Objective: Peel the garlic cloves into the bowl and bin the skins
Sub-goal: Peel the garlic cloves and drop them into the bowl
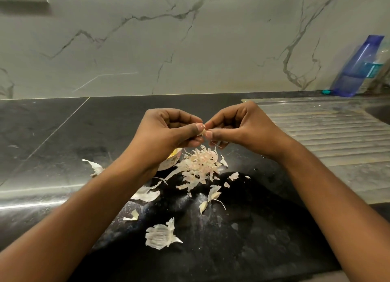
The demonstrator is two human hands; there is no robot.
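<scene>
My left hand (168, 129) and my right hand (238, 127) meet above the dark counter, both pinching one small garlic clove (203, 132) between thumbs and fingertips. A thin strip of skin hangs below my right fingers. Directly under the hands lies a heap of pinkish-white garlic skins (200, 165). The bowl (169, 160) stands left of the heap, mostly hidden behind my left wrist; only a pale rim and a bit of yellow show. Two small cloves (215, 195) lie on the counter nearer to me.
Loose skin pieces are scattered over the black counter (63, 133), a large one (161, 235) near the front. A ribbed steel sink drainboard (327, 133) lies to the right. A blue bottle (358, 66) leans against the marble wall at the back right.
</scene>
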